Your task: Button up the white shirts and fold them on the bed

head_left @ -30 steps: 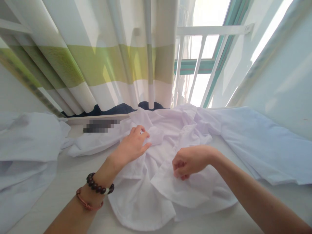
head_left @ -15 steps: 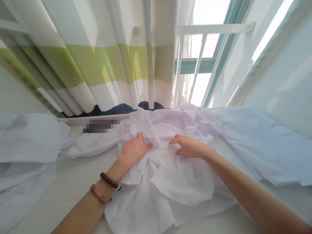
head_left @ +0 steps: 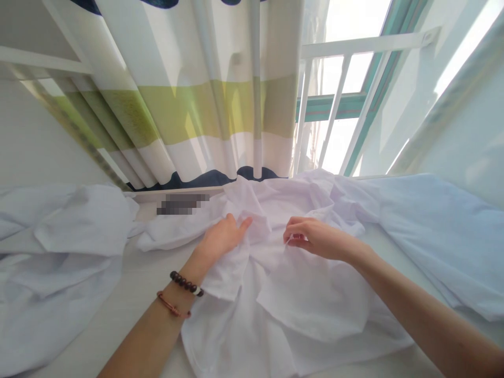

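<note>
A white collared shirt lies spread and rumpled in front of me, its collar toward the railing and one sleeve stretched to the left. My left hand rests on the cloth left of the front opening, thumb stretched away from the fingers; the fingertips are partly hidden. On the other side, my right hand has its fingers curled together, pinching a small fold of the shirt. A dark beaded bracelet and a reddish-brown one circle my left wrist.
More white cloth is heaped at the left, and a smoothly laid white garment lies at the right. A pixelated dark item sits by the back edge. Behind stand a white railing, a striped curtain and a window.
My right hand's fingers have closed from a spread pose onto the cloth. My left thumb has lifted slightly. The whole view has shifted, so things appear farther right.
</note>
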The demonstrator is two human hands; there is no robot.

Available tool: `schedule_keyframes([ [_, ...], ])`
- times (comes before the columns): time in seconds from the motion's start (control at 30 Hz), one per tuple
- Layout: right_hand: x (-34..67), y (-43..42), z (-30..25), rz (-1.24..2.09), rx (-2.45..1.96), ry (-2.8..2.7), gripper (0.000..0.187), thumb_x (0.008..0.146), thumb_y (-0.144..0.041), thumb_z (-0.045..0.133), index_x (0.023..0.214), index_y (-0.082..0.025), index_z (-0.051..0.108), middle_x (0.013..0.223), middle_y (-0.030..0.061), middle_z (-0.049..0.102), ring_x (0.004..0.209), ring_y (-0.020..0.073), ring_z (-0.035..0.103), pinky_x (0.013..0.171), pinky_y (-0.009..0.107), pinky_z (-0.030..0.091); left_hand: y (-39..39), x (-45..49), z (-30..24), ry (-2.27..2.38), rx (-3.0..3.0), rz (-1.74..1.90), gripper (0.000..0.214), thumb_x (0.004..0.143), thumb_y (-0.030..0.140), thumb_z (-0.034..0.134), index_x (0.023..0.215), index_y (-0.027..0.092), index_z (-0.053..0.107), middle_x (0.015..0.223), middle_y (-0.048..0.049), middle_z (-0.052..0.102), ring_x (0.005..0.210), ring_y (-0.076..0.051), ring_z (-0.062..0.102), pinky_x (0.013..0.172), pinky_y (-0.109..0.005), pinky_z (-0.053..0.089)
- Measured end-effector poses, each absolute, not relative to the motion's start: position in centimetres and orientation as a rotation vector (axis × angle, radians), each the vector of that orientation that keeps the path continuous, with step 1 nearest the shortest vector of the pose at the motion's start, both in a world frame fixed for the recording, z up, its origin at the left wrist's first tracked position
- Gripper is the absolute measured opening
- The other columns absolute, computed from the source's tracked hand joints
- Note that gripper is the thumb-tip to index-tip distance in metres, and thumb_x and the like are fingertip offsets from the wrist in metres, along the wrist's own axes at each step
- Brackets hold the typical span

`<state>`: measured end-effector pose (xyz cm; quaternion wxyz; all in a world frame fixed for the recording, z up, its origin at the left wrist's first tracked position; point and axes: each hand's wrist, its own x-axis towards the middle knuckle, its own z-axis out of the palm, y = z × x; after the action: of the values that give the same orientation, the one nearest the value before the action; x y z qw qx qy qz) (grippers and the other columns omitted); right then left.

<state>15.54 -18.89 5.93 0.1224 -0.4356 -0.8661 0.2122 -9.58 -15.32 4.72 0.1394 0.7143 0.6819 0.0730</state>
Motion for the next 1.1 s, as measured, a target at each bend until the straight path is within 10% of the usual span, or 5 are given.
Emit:
schedule_keyframes([
  [0.13, 13.8, -19.4, 4.1, 0.885, -1.031, -2.384, 0.024, 0.086, -0.006, 0.051, 0.091, -0.019, 0.071, 0.087, 0.0033, 0.071, 0.071, 0.0138, 0.064, 0.070, 0.025, 0.048, -15.3, -9.6, 4.9, 1.765, 2.167, 0.324, 0.030, 0.085, 0.043, 0.055, 0.062, 0.023, 0.049, 0.065, -0.0059, 0.063, 0.065, -0.024, 0.059, 0.061, -0.031, 0.037],
  [0.37, 12.2, -20.4, -0.9, 0.957, -0.905, -2.047, 0.015, 0.088, -0.019, 0.054, 0.091, -0.018, 0.069, 0.075, 0.0008, 0.066, 0.065, 0.0118, 0.053, 0.062, 0.023, 0.043, -16.2, -7.8, 4.5, 1.261, 1.861, 0.698, 0.032, 0.091, 0.051, 0.048, 0.076, 0.023, 0.045, 0.050, 0.0085, 0.046, 0.040, -0.010, 0.044, 0.046, -0.023, 0.034],
  [0.77, 12.6, -19.6, -1.5, 1.073, -0.949, -1.809, 0.002, 0.083, -0.019, 0.059, 0.082, -0.018, 0.058, 0.060, -0.0057, 0.049, 0.054, 0.0080, 0.042, 0.050, 0.020, 0.033, -16.0, -7.7, 1.2, 1.038, 1.506, 0.599, 0.045, 0.067, 0.035, 0.077, 0.103, 0.014, 0.061, 0.067, 0.0042, 0.059, 0.057, -0.010, 0.050, 0.051, -0.021, 0.037],
  [1.1, 12.2, -20.2, -1.2, 0.788, -0.865, -2.012, 0.005, 0.088, -0.017, 0.056, 0.089, -0.020, 0.060, 0.079, -0.0003, 0.061, 0.062, 0.0089, 0.052, 0.058, 0.020, 0.042, -15.7, -7.9, 0.8, 0.963, 1.655, 0.633, 0.019, 0.082, 0.035, 0.066, 0.088, 0.017, 0.066, 0.082, -0.0001, 0.069, 0.077, -0.015, 0.061, 0.071, -0.025, 0.045],
])
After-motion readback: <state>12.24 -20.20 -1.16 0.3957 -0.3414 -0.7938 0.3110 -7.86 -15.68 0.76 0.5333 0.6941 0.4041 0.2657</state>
